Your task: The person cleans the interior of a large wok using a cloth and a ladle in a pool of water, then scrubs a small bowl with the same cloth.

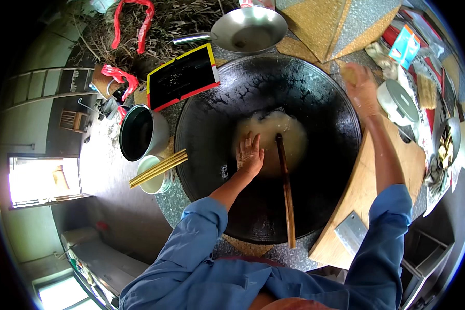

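My left hand [250, 155] hangs over the big black wok [205, 155], fingers apart and holding nothing. It overlaps the edge of cloudy, pale liquid [290, 151] pooled at the bottom; I cannot tell if it touches it. A wooden handle [286, 193] slants out of that liquid across the near rim, its lower end submerged. At the wok's far right rim, my right hand [361, 93] has its fingers around a tan, roundish object [348, 75], possibly a sponge or scrubber. A wooden cutting board [395, 151] with a cleaver [352, 232] lies below my right forearm.
A steel pan [252, 31] sits behind the wok, beside a black panel [182, 77] with yellow and red edges. At left stand a deep pot [159, 128] and a bowl [149, 180] with bamboo sticks [159, 168] across it. A lidded pot [398, 101] is at right.
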